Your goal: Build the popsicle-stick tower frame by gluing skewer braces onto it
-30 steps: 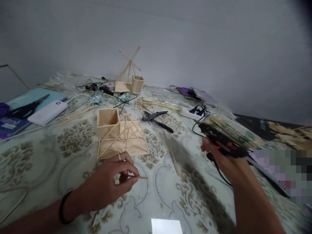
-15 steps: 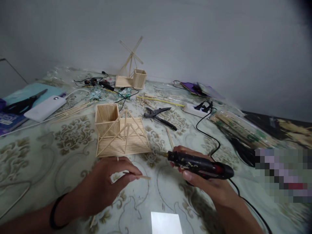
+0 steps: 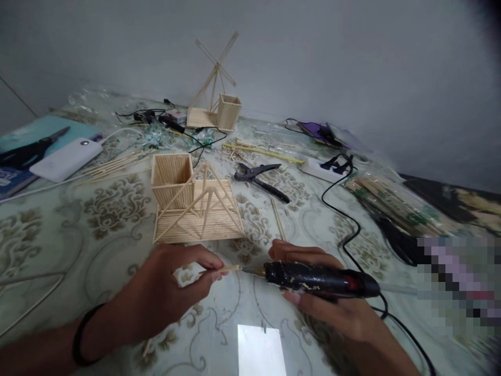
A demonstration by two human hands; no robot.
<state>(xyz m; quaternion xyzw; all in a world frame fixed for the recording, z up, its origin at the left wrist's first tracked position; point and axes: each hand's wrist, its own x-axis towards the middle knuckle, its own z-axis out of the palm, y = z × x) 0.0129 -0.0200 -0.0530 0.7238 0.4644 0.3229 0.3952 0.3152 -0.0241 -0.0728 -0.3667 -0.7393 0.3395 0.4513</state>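
Note:
Between thumb and fingers my left hand [image 3: 183,277] pinches a short thin wooden stick [image 3: 230,268], its free end pointing right. My right hand [image 3: 321,287] is wrapped round a black hot glue gun [image 3: 313,279] spotted with dried bits. The gun's metal nozzle is right at the stick's end; whether they touch I cannot tell. Just beyond my left hand stands a stick-built model [image 3: 199,216] with a slatted base, a square open box and two triangular frames. Farther back is a similar model [image 3: 217,112] with crossed windmill blades.
Cutting pliers [image 3: 261,179] and a loose stick [image 3: 278,219] lie beyond my hands. At left are a white power bank [image 3: 66,159] and scissors [image 3: 35,149]. On the right sit a power strip [image 3: 323,169], bagged sticks [image 3: 395,203] and the gun's black cord [image 3: 350,230].
My right hand has brought the glue gun left and slightly down, so its nozzle now meets or nearly meets the stick's end. My left hand keeps its pinch. The view has shifted slightly.

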